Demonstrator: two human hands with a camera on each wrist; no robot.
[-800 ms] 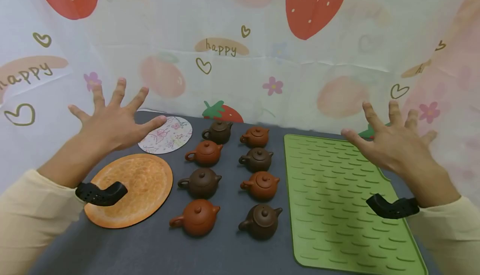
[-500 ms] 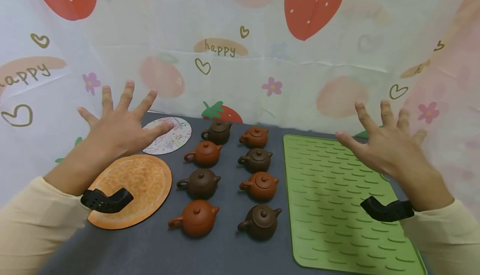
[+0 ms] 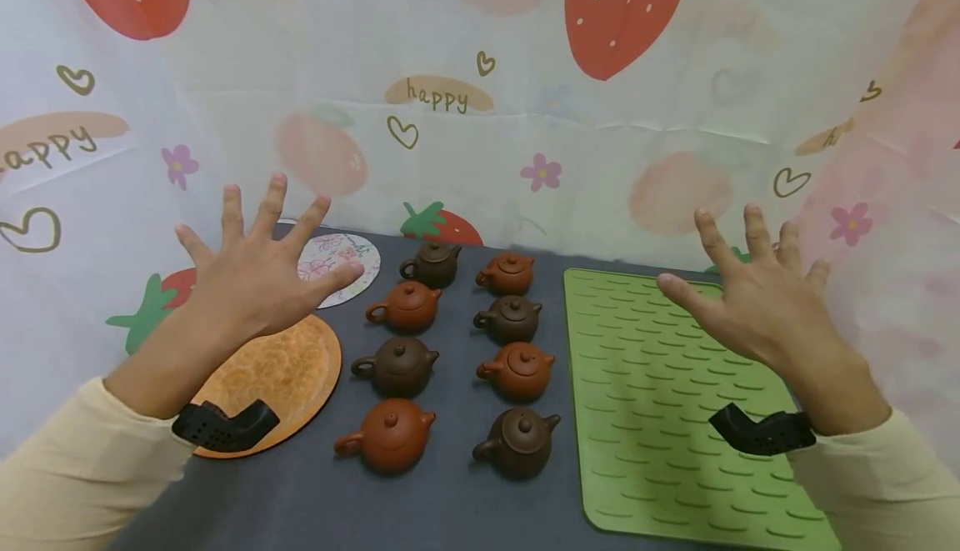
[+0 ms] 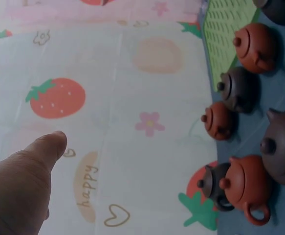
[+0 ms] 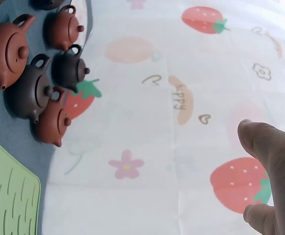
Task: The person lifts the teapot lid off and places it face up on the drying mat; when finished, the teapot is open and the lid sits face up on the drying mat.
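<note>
Left hand (image 3: 258, 280) spread, fingers apart, raised; seen from the head, it partly covers the orange mat (image 3: 300, 372) and flowered mat (image 3: 352, 257). Right hand (image 3: 768, 313) spread likewise, across the far right of the green mat (image 3: 637, 418). Neither holds anything.

Pots (image 3: 393, 438), eight, stand between the hands: two columns of four, red and dark alternating, upright, lidded, handles left, spouts right.

Progress, by judgement: no handling under way. All eight sit on the worktop (image 3: 450, 509), none lifted, none on a mat. Tidy enough to be a start or a finish; cannot tell which.

Worktop dark grey, flat. Round mats left of the pots, green one right. Pale cloth (image 3: 450, 26) behind and at both sides, printed with strawberries, hearts, "happy"; it hides the room beyond.
</note>
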